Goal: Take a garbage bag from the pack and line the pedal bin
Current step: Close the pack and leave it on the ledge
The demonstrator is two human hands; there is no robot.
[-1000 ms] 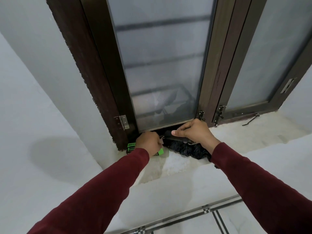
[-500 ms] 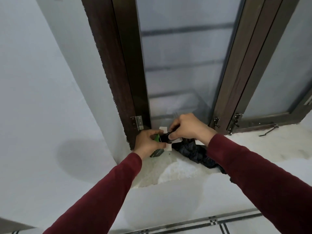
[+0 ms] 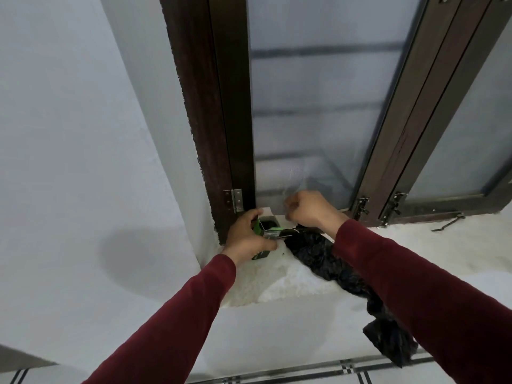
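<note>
Left hand [image 3: 246, 239] grips the green pack [image 3: 261, 234] on the window sill [image 3: 291, 281], flap open. Right hand [image 3: 310, 209] is fisted just above; its grasp cannot be told. Black garbage bag [image 3: 329, 261] trails over the sill edge.

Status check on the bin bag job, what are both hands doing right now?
Left hand grips the green pack on the sill. Right hand closed above it. Black bag trails over the sill edge. Bin not in view.
</note>
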